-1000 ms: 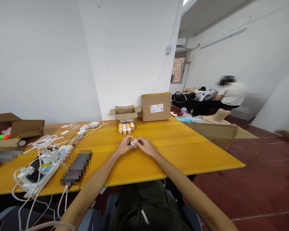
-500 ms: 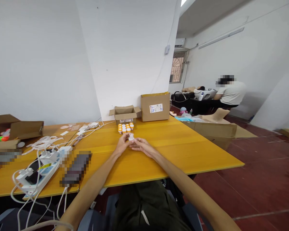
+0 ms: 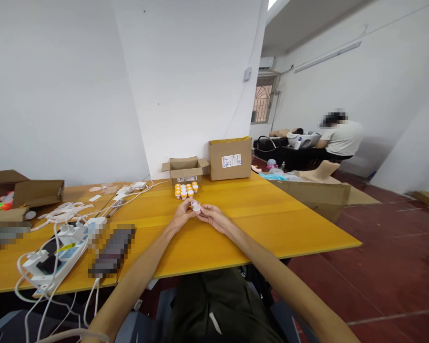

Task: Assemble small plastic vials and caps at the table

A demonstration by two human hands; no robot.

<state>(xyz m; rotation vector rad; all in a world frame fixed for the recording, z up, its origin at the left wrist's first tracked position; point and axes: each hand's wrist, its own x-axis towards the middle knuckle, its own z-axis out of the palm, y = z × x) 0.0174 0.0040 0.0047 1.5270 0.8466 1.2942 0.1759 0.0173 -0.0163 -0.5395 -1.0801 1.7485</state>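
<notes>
A small clear-and-white plastic jar (image 3: 196, 206) is held just above the yellow table (image 3: 264, 214), between my two hands. My left hand (image 3: 183, 214) has its fingers closed around the jar's left side. From the right, my right hand (image 3: 213, 216) pinches the jar's lower edge with thumb and fingertips. The jar is tilted; whether its lid is on cannot be made out. Just beyond my hands stands a tight group of small jars with white and orange lids (image 3: 186, 190).
An opened small carton (image 3: 186, 167) and a taller taped box (image 3: 230, 159) stand at the back. On the left lie a power strip (image 3: 69, 252) with tangled white cables, a blurred-out dark device (image 3: 112, 250) and an open box (image 3: 39, 190). Another person (image 3: 341, 136) sits far right.
The jar has turned and tilted in my fingers and moved slightly to the right. Both hands still hold it, and the grouped jars stay in place.
</notes>
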